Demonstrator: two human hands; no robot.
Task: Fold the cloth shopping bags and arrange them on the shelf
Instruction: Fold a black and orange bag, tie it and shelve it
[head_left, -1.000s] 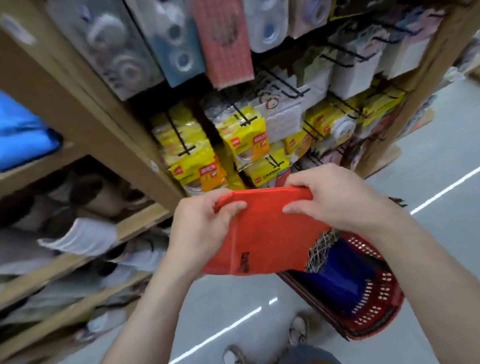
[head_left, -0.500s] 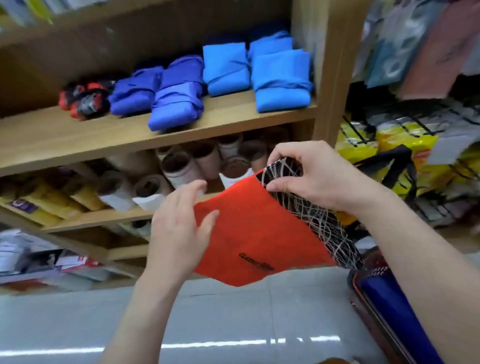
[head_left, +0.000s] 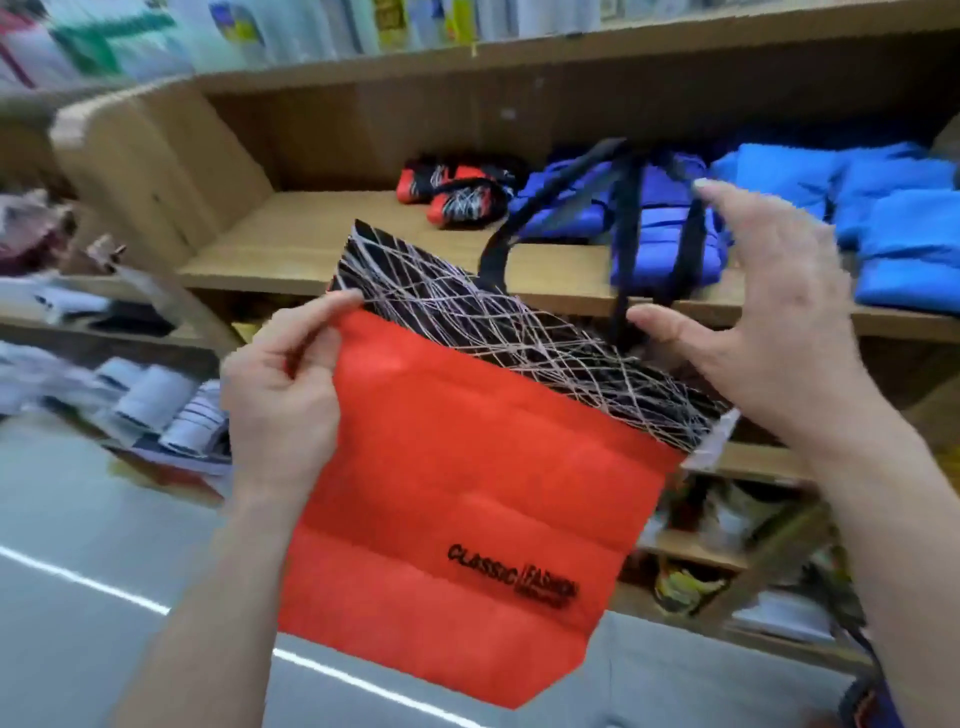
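red cloth bag (head_left: 467, 493) is hanging in the air in front of the wooden shelf (head_left: 311, 244), tilted down to the right, printed face toward the camera, black "classic fashion" lettering near its lower right. black band with white line pattern (head_left: 519, 332) is running along its top edge; black handles (head_left: 626, 208) are looping up above it. left hand (head_left: 280, 400) is pinching the bag's upper left edge where red meets the band, thumb and forefinger clamped on the cloth, other fingers curled behind. right hand (head_left: 753, 322) is hovering at the bag's upper right, fingers straight and spread apart, thumb just beside a handle strap; cannot tell whether it is touching. white tag (head_left: 717, 441) is showing at the bag's upper right corner. on the shelf board behind: two folded red-and-black bags (head_left: 460, 195) are lying at left, folded violet-blue bags (head_left: 660, 234) beside them partly behind the handles, folded bright blue bags (head_left: 893, 218) further right. grey floor (head_left: 78, 519) with a white line (head_left: 78, 577) is showing below.
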